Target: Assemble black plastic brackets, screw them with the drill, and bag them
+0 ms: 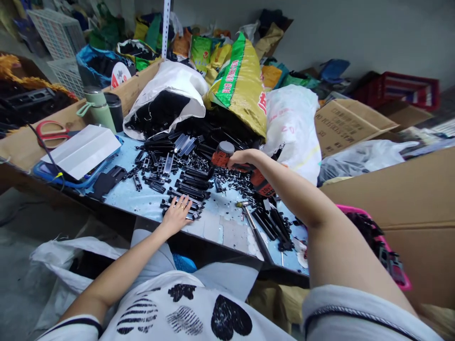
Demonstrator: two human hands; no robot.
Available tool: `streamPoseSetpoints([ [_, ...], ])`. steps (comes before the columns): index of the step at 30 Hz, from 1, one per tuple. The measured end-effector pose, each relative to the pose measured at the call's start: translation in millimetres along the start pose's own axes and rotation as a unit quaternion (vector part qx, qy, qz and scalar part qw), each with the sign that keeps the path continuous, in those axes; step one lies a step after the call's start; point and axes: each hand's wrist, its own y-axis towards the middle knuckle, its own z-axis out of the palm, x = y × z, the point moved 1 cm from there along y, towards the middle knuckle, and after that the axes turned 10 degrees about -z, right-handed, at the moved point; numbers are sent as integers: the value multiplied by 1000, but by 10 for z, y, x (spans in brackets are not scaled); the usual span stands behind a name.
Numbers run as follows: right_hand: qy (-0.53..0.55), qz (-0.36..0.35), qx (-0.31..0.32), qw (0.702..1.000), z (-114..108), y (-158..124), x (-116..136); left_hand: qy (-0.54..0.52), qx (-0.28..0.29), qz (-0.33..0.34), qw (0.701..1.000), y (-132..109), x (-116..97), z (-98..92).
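An orange and black cordless drill (222, 154) is in my right hand (242, 158), whose fingers wrap round its grip. The drill's nose is over a row of long black parts (194, 182), and the tip is hard to make out. My left hand (177, 214) lies with fingers spread on the nearest parts of that row, close to the table's front edge. Loose screws (234, 182) and small black pieces are scattered around the drill. A hammer (256, 232) lies to the right of the row, beside a stack of long black parts (272, 220).
A white sack (174, 78) and a yellow-green sack (236, 80) spill black parts at the back. Scissors (53, 132), a blue tray (83, 182) and a green bottle (99, 109) stand left. At right are a cardboard box (398, 189) and pink basket (405, 279).
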Motion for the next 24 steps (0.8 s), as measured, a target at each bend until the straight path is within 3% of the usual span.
streamPoseSetpoints([
  [4,1,-33,-27,999,35,-142,39,-1,3,-12,1000,9,-33,-33],
  [13,-42,-73,3,996,245,-358,135,0,3,-11,1000,8,-18,12],
  [19,-100,-55,-4,993,349,-572,202,1,-15,-10,1000,3,-17,26],
  [24,-53,-89,21,994,430,-711,256,13,-32,-5,999,-7,-15,32],
])
